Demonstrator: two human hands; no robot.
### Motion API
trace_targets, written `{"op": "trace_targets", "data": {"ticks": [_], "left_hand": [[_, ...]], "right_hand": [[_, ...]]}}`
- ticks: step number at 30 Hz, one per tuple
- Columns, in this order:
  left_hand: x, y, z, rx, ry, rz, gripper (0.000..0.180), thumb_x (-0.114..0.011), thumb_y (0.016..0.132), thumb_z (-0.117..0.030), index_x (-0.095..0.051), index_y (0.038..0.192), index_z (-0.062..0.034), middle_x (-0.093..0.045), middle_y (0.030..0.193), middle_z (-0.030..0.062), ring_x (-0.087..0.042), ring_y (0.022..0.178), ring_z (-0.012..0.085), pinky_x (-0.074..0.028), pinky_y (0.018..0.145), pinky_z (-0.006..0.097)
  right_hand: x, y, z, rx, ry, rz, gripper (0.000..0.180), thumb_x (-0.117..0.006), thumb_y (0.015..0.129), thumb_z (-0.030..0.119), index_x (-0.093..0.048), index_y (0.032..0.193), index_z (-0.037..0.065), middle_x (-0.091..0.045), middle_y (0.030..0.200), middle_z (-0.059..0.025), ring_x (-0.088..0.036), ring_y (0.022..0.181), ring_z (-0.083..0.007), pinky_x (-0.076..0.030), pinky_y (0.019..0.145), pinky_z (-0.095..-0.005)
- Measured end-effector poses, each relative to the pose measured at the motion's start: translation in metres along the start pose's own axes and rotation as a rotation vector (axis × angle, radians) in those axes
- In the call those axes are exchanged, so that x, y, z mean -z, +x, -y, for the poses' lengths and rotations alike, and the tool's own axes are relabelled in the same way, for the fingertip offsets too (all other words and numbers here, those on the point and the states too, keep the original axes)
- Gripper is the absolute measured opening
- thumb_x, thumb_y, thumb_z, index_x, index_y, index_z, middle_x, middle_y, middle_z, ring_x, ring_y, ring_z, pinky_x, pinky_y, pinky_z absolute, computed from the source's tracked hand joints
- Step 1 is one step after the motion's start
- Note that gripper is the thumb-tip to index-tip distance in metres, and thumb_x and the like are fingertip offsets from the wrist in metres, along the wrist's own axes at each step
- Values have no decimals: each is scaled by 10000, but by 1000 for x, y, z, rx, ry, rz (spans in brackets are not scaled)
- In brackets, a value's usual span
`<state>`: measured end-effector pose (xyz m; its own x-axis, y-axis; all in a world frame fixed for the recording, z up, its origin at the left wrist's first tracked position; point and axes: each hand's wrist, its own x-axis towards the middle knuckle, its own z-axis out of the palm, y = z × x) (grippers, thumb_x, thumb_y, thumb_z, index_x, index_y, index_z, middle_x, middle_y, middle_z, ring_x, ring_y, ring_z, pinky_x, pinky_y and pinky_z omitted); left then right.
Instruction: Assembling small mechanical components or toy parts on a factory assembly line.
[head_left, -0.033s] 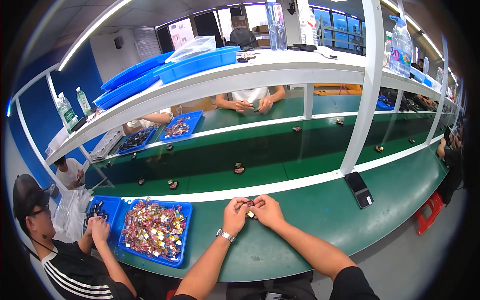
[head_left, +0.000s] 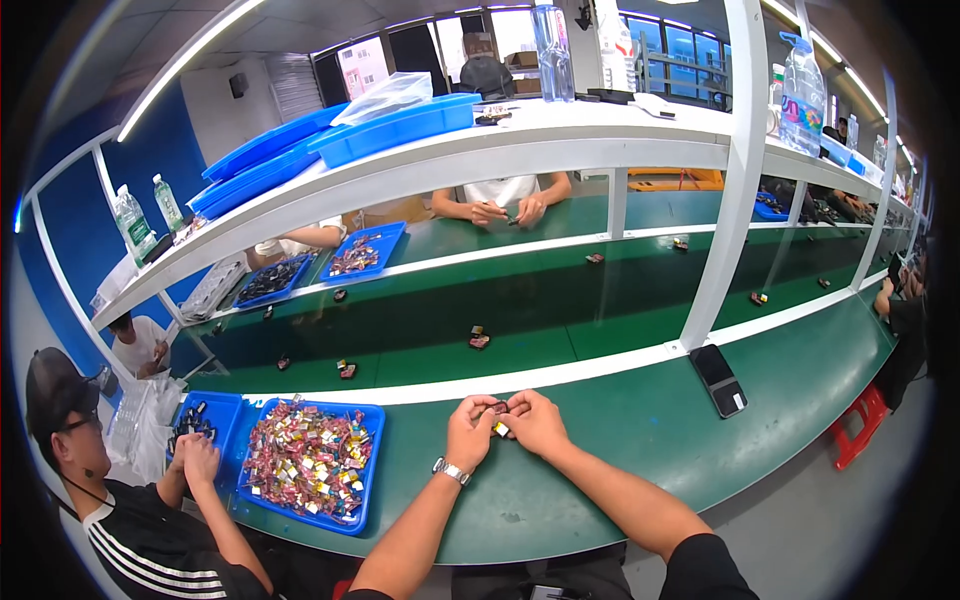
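Note:
My left hand (head_left: 468, 432), with a metal watch on its wrist, and my right hand (head_left: 538, 424) meet over the near green bench. Between their closed fingertips they hold a small electronic part (head_left: 501, 429). It shows a dark edge, a reddish bit and a white-and-yellow piece; the fingers hide the rest. Left of my hands, a blue tray (head_left: 375, 470) is heaped with small reddish circuit boards (head_left: 305, 460) bearing white and yellow pieces. Beside it sits another blue tray (head_left: 233, 410) with black parts (head_left: 198, 422).
Beyond a white rail runs a green belt (head_left: 540, 350) carrying several small parts. A phone (head_left: 718, 380) lies to the right, near a white post (head_left: 725, 200). Overhead, a shelf (head_left: 560, 125) holds blue trays and bottles. A co-worker (head_left: 130, 500) sits at left; another's hands work across the belt.

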<state>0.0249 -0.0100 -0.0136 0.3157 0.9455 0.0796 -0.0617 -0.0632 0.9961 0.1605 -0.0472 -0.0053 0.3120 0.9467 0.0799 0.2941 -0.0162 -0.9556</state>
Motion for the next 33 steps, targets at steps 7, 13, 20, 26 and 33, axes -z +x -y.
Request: {"op": "trace_targets", "data": {"ticks": [7, 13, 20, 26, 33], "left_hand": [[2, 1, 5, -13, 3, 7, 132, -524, 936, -16, -574, 1057, -8, -676, 1011, 72, -644, 884, 112, -532, 698, 239], [1, 2, 6, -50, -6, 36, 145, -523, 928, 3, -573, 1063, 7, -673, 1021, 83, -646, 896, 123, -533, 722, 241], [2, 2, 7, -22, -44, 14, 151, -517, 933, 2, -566, 1076, 9, -665, 1044, 99, -644, 908, 131, -536, 732, 248], [3, 2, 8, -45, -52, 38, 146, -519, 944, -4, -552, 1086, -14, -651, 1023, 71, -637, 888, 121, -549, 689, 250], [2, 2, 5, -6, -55, 10, 124, -515, 953, -29, -554, 1070, -27, -666, 1018, 63, -634, 874, 108, -535, 680, 230]], "right_hand": [[1, -1, 2, -101, 70, 51, 178, -704, 826, 89, -606, 928, -19, -682, 798, -76, -653, 620, -110, -524, 550, -248], [0, -1, -2, -1, -13, 15, 173, -679, 839, 95, -591, 932, -22, -689, 801, -100, -661, 614, -131, -526, 571, -269], [-4, -7, -2, 235, -69, -57, 161, -673, 815, 81, -577, 901, -16, -660, 816, -158, -668, 725, -281, -527, 652, -373], [-6, -9, -2, 323, -220, -78, 211, -660, 843, 83, -542, 985, -19, -654, 860, -168, -661, 726, -305, -525, 668, -402], [-4, -10, 0, 493, -335, -150, 206, -643, 833, 70, -518, 977, -10, -623, 861, -182, -624, 773, -380, -501, 678, -459]]}}
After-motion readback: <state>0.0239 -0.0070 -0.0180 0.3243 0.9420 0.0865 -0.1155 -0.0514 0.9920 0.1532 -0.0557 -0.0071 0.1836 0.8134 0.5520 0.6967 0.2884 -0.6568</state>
